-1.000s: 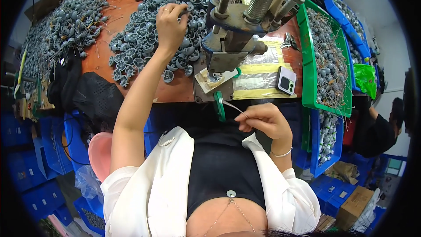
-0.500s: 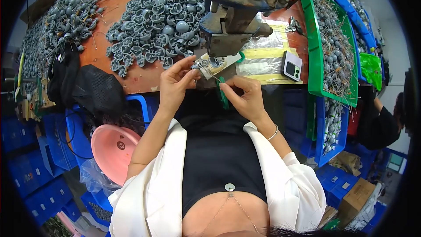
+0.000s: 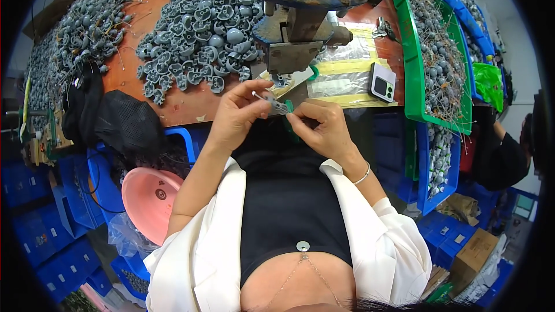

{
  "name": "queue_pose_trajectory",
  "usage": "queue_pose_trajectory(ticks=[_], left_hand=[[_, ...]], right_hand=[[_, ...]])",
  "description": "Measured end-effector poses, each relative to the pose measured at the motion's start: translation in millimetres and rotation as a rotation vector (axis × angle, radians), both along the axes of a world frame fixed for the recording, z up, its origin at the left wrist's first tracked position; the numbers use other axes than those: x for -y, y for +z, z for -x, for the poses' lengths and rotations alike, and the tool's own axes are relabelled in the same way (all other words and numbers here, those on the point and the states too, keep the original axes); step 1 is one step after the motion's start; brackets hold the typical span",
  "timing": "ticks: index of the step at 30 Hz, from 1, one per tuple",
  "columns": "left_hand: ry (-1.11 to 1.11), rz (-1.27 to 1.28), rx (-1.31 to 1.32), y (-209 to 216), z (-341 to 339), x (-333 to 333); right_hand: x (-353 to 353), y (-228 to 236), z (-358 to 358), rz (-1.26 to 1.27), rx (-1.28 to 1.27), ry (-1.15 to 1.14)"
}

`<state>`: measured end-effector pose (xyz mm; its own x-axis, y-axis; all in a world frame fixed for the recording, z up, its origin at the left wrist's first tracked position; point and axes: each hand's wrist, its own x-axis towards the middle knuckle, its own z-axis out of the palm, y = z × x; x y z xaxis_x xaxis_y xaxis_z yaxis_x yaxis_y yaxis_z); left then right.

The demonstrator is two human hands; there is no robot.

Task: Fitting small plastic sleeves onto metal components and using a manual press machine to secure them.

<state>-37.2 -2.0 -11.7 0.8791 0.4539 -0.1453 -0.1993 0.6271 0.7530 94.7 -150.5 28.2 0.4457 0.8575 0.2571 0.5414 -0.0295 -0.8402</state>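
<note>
My left hand (image 3: 240, 112) is closed, thumb and fingertips pinching a small grey plastic part (image 3: 272, 101) with a white thin end poking out. Thin strands run from that part toward my right hand (image 3: 321, 124), whose thumb and forefinger pinch their far end. Both hands are held just before the table's front edge, below the metal press (image 3: 295, 55). A green piece (image 3: 289, 106) shows beside my right fingertips; its kind is unclear. Under the press head, a light plate (image 3: 298, 81) carries another grey part, partly hidden.
Loose grey plastic shells (image 3: 196, 29) are heaped on the reddish table (image 3: 141, 6). Wired grey parts (image 3: 92, 23) are piled at far left. At right stand a phone (image 3: 383, 82) and a green crate (image 3: 413, 52). A pink basin (image 3: 141, 196) is low at left; another person (image 3: 503, 162) is at far right.
The grey part has come away from the press plate toward me, with my left hand. My right hand has barely moved. The view has shifted slightly.
</note>
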Motion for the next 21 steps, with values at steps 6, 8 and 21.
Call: queue_pose_trajectory(ticks=[6, 8, 21], left_hand=[[0.119, -0.804, 0.018, 8, -5, 18], [0.199, -1.245, 0.074, 11, -7, 20], [0.894, -0.98, -0.011, 16, -18, 29]], right_hand=[[0, -10, -4, 0.102, -0.398, -0.051], [2, -12, -9, 0.146, -1.044, 0.061], [-9, -40, -17, 0.02, -0.375, -0.068]])
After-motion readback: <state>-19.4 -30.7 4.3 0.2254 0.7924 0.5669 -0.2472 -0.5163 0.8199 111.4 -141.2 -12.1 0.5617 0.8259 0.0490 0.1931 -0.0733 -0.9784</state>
